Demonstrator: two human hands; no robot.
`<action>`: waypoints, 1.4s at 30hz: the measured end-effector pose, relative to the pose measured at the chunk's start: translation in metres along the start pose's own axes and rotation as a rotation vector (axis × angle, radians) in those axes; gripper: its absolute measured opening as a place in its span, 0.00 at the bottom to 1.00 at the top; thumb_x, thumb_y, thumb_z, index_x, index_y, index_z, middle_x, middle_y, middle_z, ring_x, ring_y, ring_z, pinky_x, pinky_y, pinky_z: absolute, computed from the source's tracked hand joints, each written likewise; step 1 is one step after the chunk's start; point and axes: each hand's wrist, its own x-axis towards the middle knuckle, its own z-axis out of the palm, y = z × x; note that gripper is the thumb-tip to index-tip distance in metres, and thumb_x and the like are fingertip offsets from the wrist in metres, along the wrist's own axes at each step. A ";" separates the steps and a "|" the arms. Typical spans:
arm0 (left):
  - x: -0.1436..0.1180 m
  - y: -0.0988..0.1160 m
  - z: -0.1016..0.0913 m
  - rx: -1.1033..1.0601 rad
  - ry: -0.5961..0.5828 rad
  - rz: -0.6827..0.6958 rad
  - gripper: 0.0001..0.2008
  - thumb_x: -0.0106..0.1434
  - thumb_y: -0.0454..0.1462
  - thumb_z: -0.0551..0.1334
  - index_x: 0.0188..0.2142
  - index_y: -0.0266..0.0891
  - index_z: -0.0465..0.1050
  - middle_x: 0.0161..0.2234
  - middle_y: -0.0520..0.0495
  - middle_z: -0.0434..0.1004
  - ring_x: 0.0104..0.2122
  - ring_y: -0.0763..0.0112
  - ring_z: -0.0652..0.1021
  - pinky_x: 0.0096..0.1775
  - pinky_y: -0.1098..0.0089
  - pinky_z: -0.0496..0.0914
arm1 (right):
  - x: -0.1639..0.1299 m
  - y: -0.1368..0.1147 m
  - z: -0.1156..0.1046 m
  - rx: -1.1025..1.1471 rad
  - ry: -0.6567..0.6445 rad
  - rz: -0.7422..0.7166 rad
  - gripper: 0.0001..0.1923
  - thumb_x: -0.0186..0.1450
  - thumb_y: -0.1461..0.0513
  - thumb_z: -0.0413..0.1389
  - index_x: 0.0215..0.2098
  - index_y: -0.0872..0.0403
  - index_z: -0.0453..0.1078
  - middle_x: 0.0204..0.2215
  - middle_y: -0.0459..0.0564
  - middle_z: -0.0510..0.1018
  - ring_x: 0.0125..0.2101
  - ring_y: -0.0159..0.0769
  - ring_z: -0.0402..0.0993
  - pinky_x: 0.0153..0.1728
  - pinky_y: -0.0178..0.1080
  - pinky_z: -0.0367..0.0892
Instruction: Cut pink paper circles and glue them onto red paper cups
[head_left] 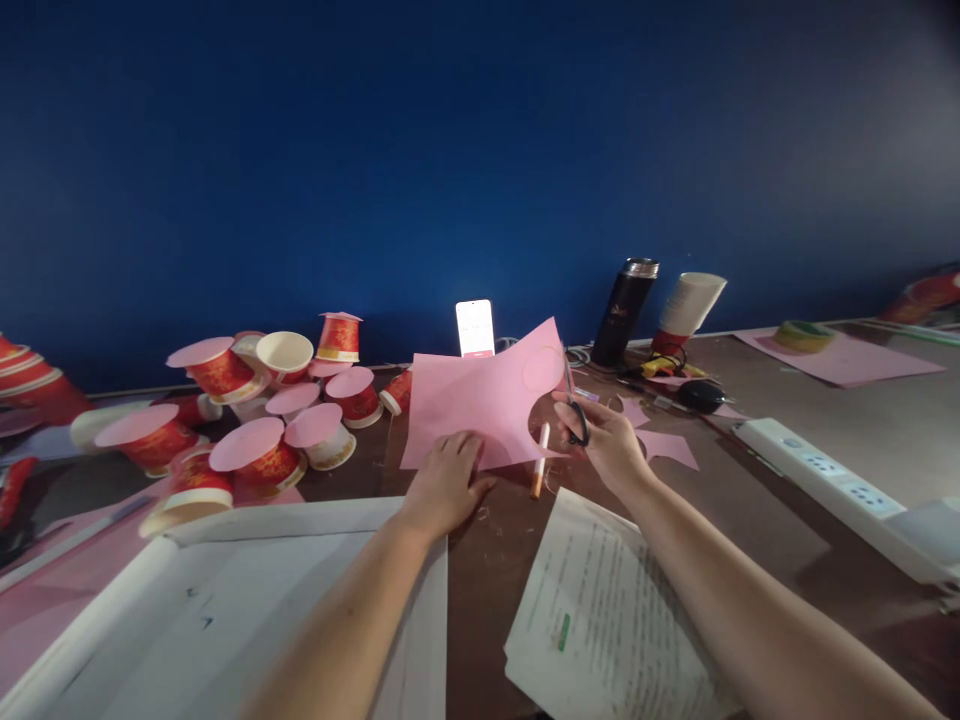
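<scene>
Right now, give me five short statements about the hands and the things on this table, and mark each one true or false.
1. The right hand holds black-handled scissors at the edge of the pink paper sheet. True.
2. The left hand lifts a red paper cup. False: it holds the pink sheet's lower edge.
3. A white pen lies between the two hands. True.
4. The lit white phone lies flat on the printed pages. False: it stands upright behind the sheet.
5. The red paper cups with pink paper lids sit right of the black flask. False: they are far to its left.
</scene>
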 end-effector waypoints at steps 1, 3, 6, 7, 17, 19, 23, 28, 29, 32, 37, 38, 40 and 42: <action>0.000 0.000 -0.001 0.000 -0.026 -0.008 0.21 0.61 0.42 0.61 0.53 0.40 0.66 0.53 0.39 0.70 0.54 0.53 0.68 0.52 0.55 0.65 | 0.000 0.000 0.000 0.002 0.001 -0.001 0.29 0.51 0.48 0.66 0.45 0.55 0.76 0.19 0.42 0.70 0.20 0.28 0.64 0.19 0.32 0.59; 0.001 0.001 -0.003 -0.002 -0.051 0.001 0.17 0.62 0.41 0.60 0.50 0.41 0.68 0.49 0.40 0.73 0.51 0.55 0.71 0.51 0.57 0.66 | 0.000 0.001 0.000 -0.002 0.006 0.003 0.28 0.51 0.48 0.66 0.45 0.55 0.77 0.20 0.43 0.71 0.20 0.28 0.66 0.20 0.32 0.60; 0.002 0.004 -0.005 0.000 -0.059 0.011 0.15 0.62 0.41 0.60 0.47 0.41 0.70 0.45 0.41 0.75 0.48 0.57 0.72 0.49 0.59 0.67 | 0.000 0.002 0.000 0.005 0.011 0.010 0.28 0.51 0.49 0.66 0.45 0.54 0.77 0.20 0.43 0.72 0.20 0.28 0.65 0.20 0.32 0.60; 0.003 0.005 -0.006 0.006 -0.063 0.010 0.15 0.62 0.41 0.60 0.47 0.40 0.70 0.45 0.41 0.75 0.48 0.57 0.72 0.49 0.59 0.67 | 0.000 0.002 0.000 0.006 0.013 0.007 0.27 0.51 0.49 0.66 0.45 0.54 0.77 0.20 0.43 0.71 0.20 0.27 0.65 0.20 0.32 0.60; 0.003 0.011 -0.006 0.114 -0.044 0.019 0.13 0.65 0.39 0.56 0.46 0.39 0.72 0.42 0.40 0.76 0.44 0.57 0.74 0.45 0.60 0.69 | -0.002 0.001 0.002 -0.039 0.026 -0.010 0.27 0.53 0.48 0.65 0.46 0.54 0.77 0.20 0.43 0.71 0.19 0.28 0.65 0.18 0.31 0.60; 0.003 0.011 -0.004 0.140 -0.045 0.035 0.13 0.66 0.38 0.54 0.47 0.39 0.72 0.41 0.40 0.77 0.43 0.58 0.74 0.45 0.60 0.69 | -0.002 0.001 0.002 -0.038 0.023 -0.031 0.27 0.53 0.48 0.65 0.46 0.54 0.77 0.20 0.43 0.71 0.19 0.28 0.65 0.19 0.32 0.61; 0.004 0.009 -0.001 0.204 -0.039 0.037 0.15 0.66 0.35 0.52 0.47 0.39 0.74 0.41 0.40 0.79 0.43 0.57 0.75 0.44 0.60 0.69 | 0.003 0.004 0.000 -0.014 0.028 -0.074 0.23 0.53 0.50 0.65 0.42 0.54 0.78 0.19 0.42 0.70 0.19 0.28 0.64 0.20 0.33 0.62; 0.002 0.006 -0.003 0.170 0.058 0.041 0.17 0.64 0.31 0.53 0.49 0.42 0.74 0.44 0.44 0.79 0.43 0.59 0.76 0.44 0.62 0.70 | 0.014 0.016 -0.008 -0.003 0.133 0.010 0.20 0.53 0.47 0.63 0.35 0.53 0.76 0.21 0.46 0.74 0.19 0.32 0.68 0.19 0.34 0.63; 0.002 0.005 -0.004 0.164 0.110 0.040 0.17 0.64 0.31 0.53 0.49 0.42 0.74 0.45 0.44 0.79 0.44 0.60 0.76 0.45 0.62 0.70 | 0.016 0.017 -0.010 0.008 0.139 0.056 0.20 0.54 0.46 0.63 0.34 0.53 0.75 0.21 0.46 0.75 0.18 0.33 0.69 0.17 0.35 0.62; 0.001 0.000 -0.010 0.165 0.316 0.030 0.18 0.65 0.30 0.52 0.51 0.43 0.74 0.47 0.45 0.78 0.46 0.61 0.75 0.47 0.63 0.70 | 0.019 0.020 -0.014 0.035 0.111 0.152 0.18 0.55 0.46 0.62 0.31 0.52 0.71 0.21 0.48 0.76 0.17 0.34 0.69 0.16 0.35 0.63; 0.001 -0.011 -0.024 0.179 0.627 0.053 0.18 0.65 0.30 0.54 0.51 0.43 0.75 0.48 0.44 0.77 0.47 0.62 0.75 0.51 0.61 0.68 | 0.016 0.016 -0.012 0.037 0.093 0.213 0.18 0.55 0.48 0.63 0.28 0.52 0.68 0.21 0.46 0.76 0.16 0.28 0.68 0.15 0.31 0.64; 0.001 -0.013 -0.027 0.175 0.665 0.068 0.18 0.65 0.30 0.54 0.51 0.43 0.75 0.49 0.43 0.77 0.47 0.62 0.75 0.52 0.60 0.68 | 0.015 0.015 -0.011 0.059 0.089 0.217 0.18 0.55 0.48 0.64 0.29 0.52 0.68 0.22 0.45 0.75 0.16 0.28 0.68 0.15 0.30 0.64; 0.001 -0.015 -0.031 0.169 0.713 0.111 0.18 0.64 0.29 0.55 0.51 0.44 0.74 0.50 0.44 0.76 0.48 0.62 0.74 0.53 0.59 0.68 | 0.015 0.012 -0.011 0.147 0.083 0.243 0.17 0.55 0.49 0.64 0.30 0.52 0.69 0.22 0.45 0.76 0.17 0.28 0.68 0.15 0.29 0.65; 0.001 -0.015 -0.033 0.163 0.738 0.181 0.19 0.64 0.28 0.56 0.51 0.45 0.75 0.50 0.44 0.76 0.49 0.62 0.74 0.52 0.59 0.68 | 0.015 0.009 -0.012 0.304 0.066 0.302 0.17 0.56 0.49 0.64 0.31 0.52 0.69 0.23 0.46 0.77 0.18 0.28 0.70 0.16 0.29 0.67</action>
